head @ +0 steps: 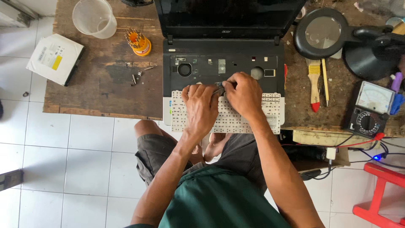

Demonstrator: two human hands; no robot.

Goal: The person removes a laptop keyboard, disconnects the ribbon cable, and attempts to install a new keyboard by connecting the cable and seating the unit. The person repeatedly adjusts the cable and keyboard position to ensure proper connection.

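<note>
An open black laptop [223, 55] lies on a worn wooden table [105, 84], its keyboard bay bare. The removed keyboard [270, 114] lies flipped over, white underside up, on the laptop's front edge. My left hand [200, 107] rests on the keyboard's back, fingers curled toward its top edge. My right hand [242, 95] meets it there, and both pinch a small dark ribbon cable [220, 88] at the top edge of the keyboard. The fingertips hide the cable's end.
A clear plastic cup [93, 17], an orange screwdriver bit holder [139, 42], loose screws [137, 77] and a white optical drive [55, 58] lie left. At right are a magnifier lamp [322, 33], a brush [314, 82], a pencil [325, 80], an analog multimeter [371, 107] and a red stool [382, 190].
</note>
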